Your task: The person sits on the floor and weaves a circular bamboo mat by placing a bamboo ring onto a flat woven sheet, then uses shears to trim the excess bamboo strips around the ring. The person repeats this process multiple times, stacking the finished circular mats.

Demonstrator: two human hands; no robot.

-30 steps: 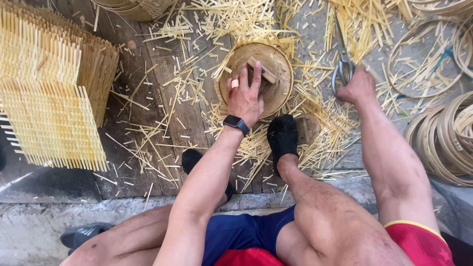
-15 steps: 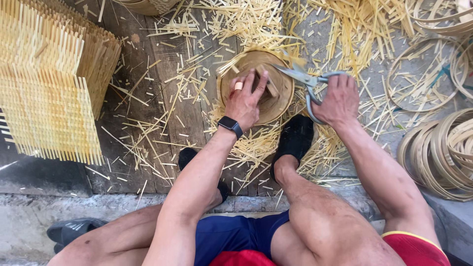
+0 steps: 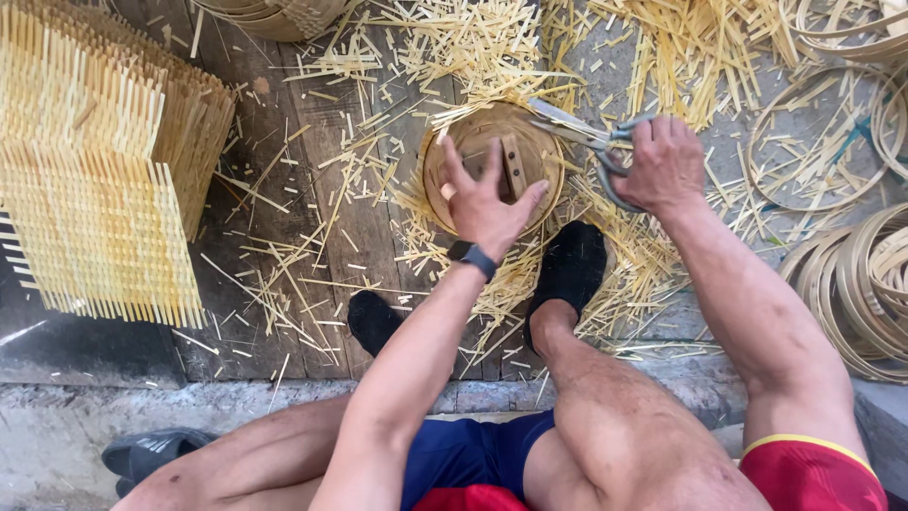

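Left hand: left hand [image 3: 487, 201] lies fingers spread on the round woven bamboo disc [image 3: 492, 161], pinning it flat.
Right hand: right hand [image 3: 662, 163] grips the grey scissors [image 3: 591, 142], blades parted at the disc's upper right edge.
Disc: tan, circular, framed by a rim hoop (a small wooden block sits near its centre).
Place: wooden boards [image 3: 293, 189], amid bamboo offcuts [image 3: 473, 47], just beyond the black-socked feet [image 3: 567, 270].

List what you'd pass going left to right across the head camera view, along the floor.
Stack of woven bamboo mats → left hand on the round wooden form → scissors → right hand → bamboo hoops.
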